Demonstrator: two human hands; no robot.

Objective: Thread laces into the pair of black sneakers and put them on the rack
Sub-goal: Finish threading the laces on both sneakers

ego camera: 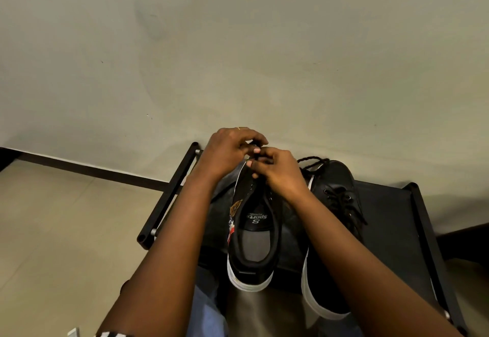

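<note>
At the left of the frame we see beige floor tiles and a dark skirting strip running under the pale wall. Moving toward centre, the black rack (169,193) begins with its left side bar, and its dark top shelf carries both shoes.

Just right of that bar, our left hand (227,151) and right hand (277,169) meet, fingers curled close together over the toe end of the near sneaker (254,233). They appear to pinch a black lace (255,142) at the front eyelets, though the fingers hide exactly how it is held. This shoe lies with its opening toward us, insole and printed label showing, and the eyelets nearer the tongue look bare.

To its right, touching or just beside it, lies the second sneaker (333,204), with its lace already crossed through the eyelets and loose ends trailing past the toe.

So we judge the task roughly half done: one shoe laced, one apparently only begun at the lowest holes. Left to do: work the lace up the remaining eyelets, then set the pair neatly on the rack.

Counted: two sneakers, two hands, one rack, and two laces, one only partly visible.
</note>
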